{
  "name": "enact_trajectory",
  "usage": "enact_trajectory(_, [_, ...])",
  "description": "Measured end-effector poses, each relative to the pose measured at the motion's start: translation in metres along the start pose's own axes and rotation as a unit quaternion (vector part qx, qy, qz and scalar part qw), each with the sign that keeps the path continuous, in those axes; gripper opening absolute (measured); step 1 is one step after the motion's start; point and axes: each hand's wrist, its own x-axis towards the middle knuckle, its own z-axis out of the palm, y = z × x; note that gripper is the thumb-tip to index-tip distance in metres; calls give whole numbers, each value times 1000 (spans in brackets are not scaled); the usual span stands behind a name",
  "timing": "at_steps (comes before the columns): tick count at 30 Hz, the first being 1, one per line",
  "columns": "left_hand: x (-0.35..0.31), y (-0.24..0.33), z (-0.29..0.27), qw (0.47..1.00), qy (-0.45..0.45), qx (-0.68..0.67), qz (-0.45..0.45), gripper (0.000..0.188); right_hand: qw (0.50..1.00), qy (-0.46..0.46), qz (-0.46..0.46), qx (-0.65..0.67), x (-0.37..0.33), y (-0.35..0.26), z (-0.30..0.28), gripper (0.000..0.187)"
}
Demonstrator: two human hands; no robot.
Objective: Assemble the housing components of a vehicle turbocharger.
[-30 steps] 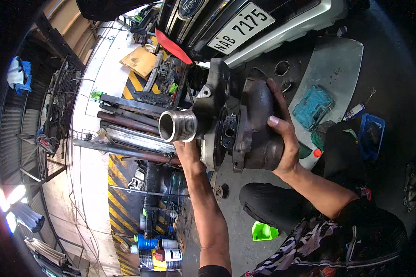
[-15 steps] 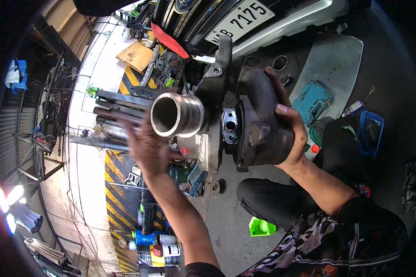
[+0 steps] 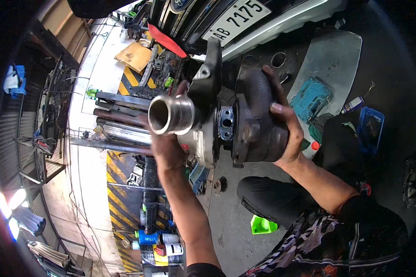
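A turbocharger (image 3: 259, 99) hangs in the air in front of me, held between both hands. Its right part is a dark, rust-brown housing, and at its left a silvery ribbed pipe outlet (image 3: 173, 114) points toward me with its round mouth showing. Between the two halves sits a small oval flange (image 3: 226, 123) with holes. My right hand (image 3: 291, 136) wraps round the dark housing from the right, thumb in front. My left hand (image 3: 168, 154) is closed about the left housing, behind the pipe outlet, which hides part of its fingers.
Beyond stands a vehicle's front bumper (image 3: 282, 30). On the floor at right are a clear sheet (image 3: 333, 51), a teal case (image 3: 312, 99), a spray can (image 3: 352, 105) and a blue tray (image 3: 370, 129). A green container (image 3: 263, 225) lies near my knee; metal bars (image 3: 120, 131) lie left.
My left hand, blurred and spread beside the turbocharger before, has moved right and closed round its left housing. The turbocharger has shifted slightly left; my right hand keeps its hold.
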Motion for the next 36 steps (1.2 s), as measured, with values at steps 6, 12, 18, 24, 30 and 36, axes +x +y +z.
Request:
enact_trajectory(6, [-12,-40,-7,994,81,-72,-14,48,990,5,-80,-116,2,2,0,75])
enact_trajectory(12, [-23,-51,8,993,113,44,5,45,972,0,-93,-216,1,1,-4,78])
enact_trajectory(18, [-23,-54,9,981,123,146,22,41,987,16,-43,-157,2,5,-9,80])
enact_trajectory(24, [-27,-57,15,985,156,76,17,37,942,-14,-119,-314,3,8,-16,82])
enact_trajectory(30, [-28,-56,15,982,169,79,15,34,986,-17,-47,-158,4,13,-12,77])
enact_trajectory(36, [-25,-66,17,991,135,11,-15,39,988,-10,-39,-147,9,14,-16,76])
